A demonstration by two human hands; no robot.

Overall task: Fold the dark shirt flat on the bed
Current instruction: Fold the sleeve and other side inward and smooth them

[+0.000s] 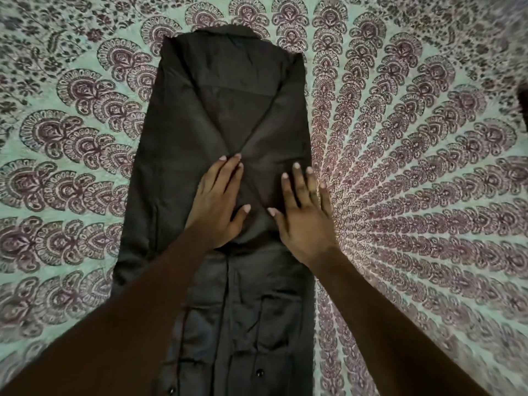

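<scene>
Dark brown button-front shirt (pixel 223 115) lies lengthwise on the green-and-maroon paisley bedspread (pixel 428 167), sleeves crossed at its middle; my left hand (pixel 220 201) and right hand (pixel 305 212) press flat, fingers straight, gripping nothing; I judge it best to smooth outward before folding.

1. I see the dark shirt (pixel 183 132) lying flat and lengthwise on the bed (pixel 414 195), narrowed to a long strip, with its collar (pixel 228 31) at the far end.
2. Its sides are folded inward, and two diagonal edges cross near mid-length.
3. The near part shows buttons (pixel 259 372) and what may be a pocket (pixel 280 312). The dim light leaves me unsure.
4. The bed is pale green with purple fan motifs.
</scene>
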